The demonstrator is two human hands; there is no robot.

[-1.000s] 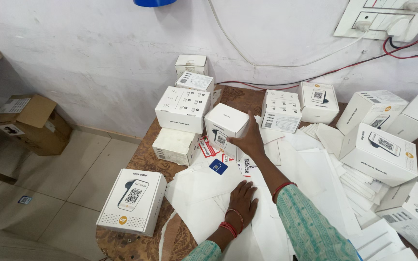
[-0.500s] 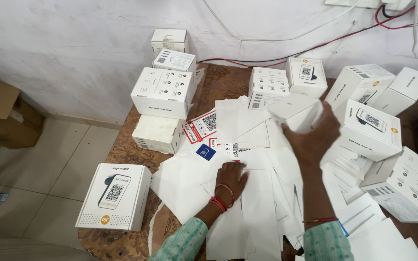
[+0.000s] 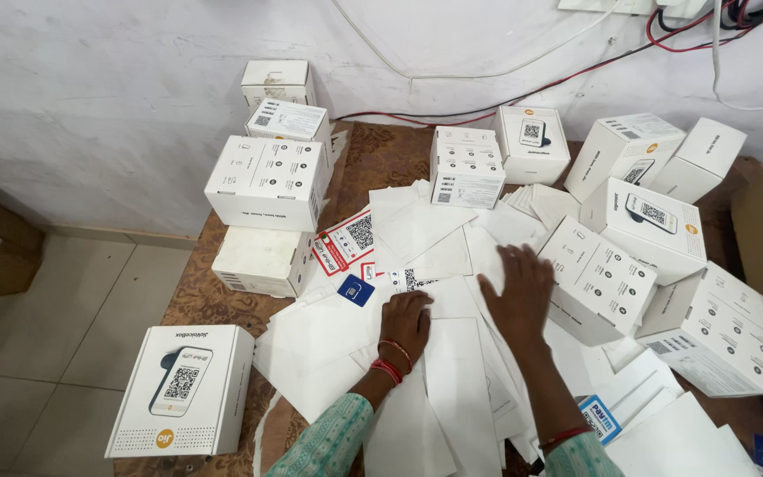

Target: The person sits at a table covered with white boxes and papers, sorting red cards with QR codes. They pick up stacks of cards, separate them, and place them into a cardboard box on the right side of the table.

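Both forearms reach up from the bottom edge of the frame. The left hand (image 3: 406,323) rests knuckles-up with fingers curled together on the spread of white paper sheets (image 3: 417,234), holding nothing. The right hand (image 3: 519,291) lies flat just right of it, fingers spread apart, palm pressed on the same sheets. The flat, matte papers overlap across the brown patterned table (image 3: 214,300), ringed by white cardboard boxes (image 3: 267,181).
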